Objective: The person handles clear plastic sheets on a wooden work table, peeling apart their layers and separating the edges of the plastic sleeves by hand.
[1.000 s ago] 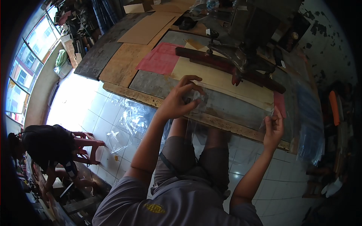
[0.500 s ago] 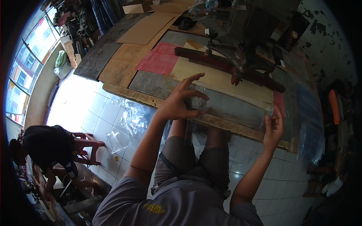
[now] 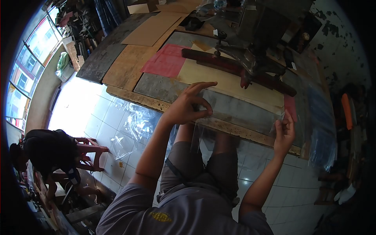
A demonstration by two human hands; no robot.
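Observation:
Along the front edge of the bench, a clear plastic sheet (image 3: 239,113) stretches between my two hands, part of it hanging over the edge. My left hand (image 3: 186,105) pinches its left end between thumb and index finger, the other fingers extended. The right end is pinched in the fingertips of my right hand (image 3: 286,129). Beyond the sheet lies a cream strip (image 3: 219,80) with a pink-red sheet (image 3: 164,60) at its left. A dark red press bar (image 3: 231,68) with a metal bracket stands over the strip.
Brown cardboard (image 3: 152,29) lies on the bench's left side. Blue-tinted plastic sheets (image 3: 323,133) hang at the right edge. Loose clear plastic (image 3: 137,123) is on the tiled floor. At lower left, another person (image 3: 51,152) bends forward beside a red stool (image 3: 92,152).
My left thumb and index finger have closed together on the clear plastic sheet, having been apart before. My right hand stays in nearly the same place.

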